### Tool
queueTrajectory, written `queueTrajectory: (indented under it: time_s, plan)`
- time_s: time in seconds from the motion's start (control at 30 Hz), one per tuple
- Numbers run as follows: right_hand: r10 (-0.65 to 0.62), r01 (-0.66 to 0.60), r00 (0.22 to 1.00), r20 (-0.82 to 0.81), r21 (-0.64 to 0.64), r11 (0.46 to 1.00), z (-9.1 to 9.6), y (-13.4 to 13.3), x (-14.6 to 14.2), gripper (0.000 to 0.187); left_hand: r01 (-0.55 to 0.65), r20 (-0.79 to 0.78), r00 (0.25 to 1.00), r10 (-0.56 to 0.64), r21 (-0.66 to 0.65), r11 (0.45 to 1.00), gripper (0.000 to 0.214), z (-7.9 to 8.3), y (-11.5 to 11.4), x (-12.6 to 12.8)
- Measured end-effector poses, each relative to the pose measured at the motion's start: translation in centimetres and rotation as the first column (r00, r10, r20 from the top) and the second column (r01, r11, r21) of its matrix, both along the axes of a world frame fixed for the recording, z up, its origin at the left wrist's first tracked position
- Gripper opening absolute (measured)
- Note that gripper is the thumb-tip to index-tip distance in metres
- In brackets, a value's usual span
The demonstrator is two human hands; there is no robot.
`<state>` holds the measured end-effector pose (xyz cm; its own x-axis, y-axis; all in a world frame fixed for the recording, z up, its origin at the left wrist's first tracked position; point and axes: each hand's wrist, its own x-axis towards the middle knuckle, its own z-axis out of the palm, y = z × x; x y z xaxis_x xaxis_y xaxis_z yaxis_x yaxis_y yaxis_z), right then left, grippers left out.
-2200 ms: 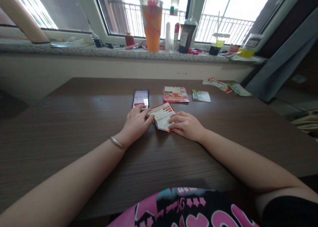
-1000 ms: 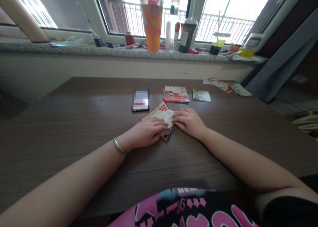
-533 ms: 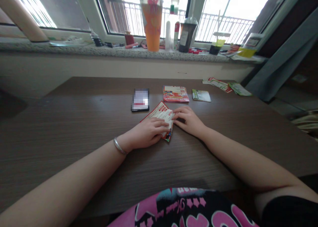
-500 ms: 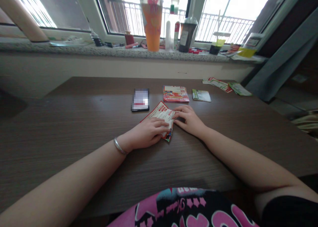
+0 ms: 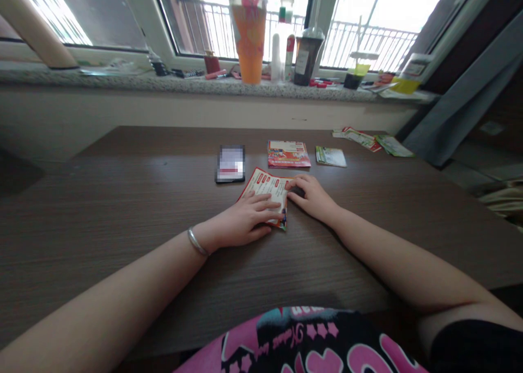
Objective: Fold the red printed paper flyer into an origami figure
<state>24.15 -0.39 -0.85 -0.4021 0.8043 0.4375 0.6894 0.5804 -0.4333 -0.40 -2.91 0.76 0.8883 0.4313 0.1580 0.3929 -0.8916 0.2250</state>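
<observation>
A folded red and white leaflet (image 5: 267,187) lies on the dark wooden table (image 5: 122,209) in front of me. My left hand (image 5: 241,222), a metal bangle on its wrist, lies flat on the leaflet's near part with the fingers stretched out. My right hand (image 5: 312,196) rests at the leaflet's right edge, its curled fingertips touching the fold. Part of the leaflet is hidden under my left hand.
A phone (image 5: 231,163) lies just beyond the leaflet, with a red leaflet (image 5: 288,153) and a green one (image 5: 330,156) to its right. More leaflets (image 5: 368,140) lie at the far right corner. Cups and bottles, among them an orange cup (image 5: 249,38), stand on the windowsill.
The leaflet has been folded narrower and turned a little clockwise. My left hand slid from its left corner onto its top. My right hand moved from the near edge up to the right edge.
</observation>
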Motion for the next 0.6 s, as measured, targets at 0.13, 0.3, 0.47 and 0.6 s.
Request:
queueTrajectory:
  time_s: [0.13,0.3,0.47,0.6]
  plan:
    - [-0.009,0.009,0.998,-0.064,0.006,1.000,0.07,0.07,0.07,0.009,-0.007,-0.065,0.998,0.007,-0.013,1.000,0.045,0.25,-0.25,-0.05]
    - [-0.006,0.014,0.992,-0.125,0.068,0.998,0.12,0.09,0.13,0.008,-0.005,-0.104,0.995,0.004,-0.007,1.000,0.048,0.27,-0.34,-0.08]
    - [0.007,0.011,0.989,-0.149,0.123,0.992,0.32,-0.09,0.08,0.005,0.008,-0.094,0.996,-0.009,-0.016,1.000,0.050,0.05,-0.22,-0.01]
    - [0.046,-0.021,0.988,-0.145,0.168,0.986,0.48,-0.26,0.02,0.004,0.008,-0.100,0.995,-0.008,-0.002,1.000,0.051,-0.12,-0.21,0.01]
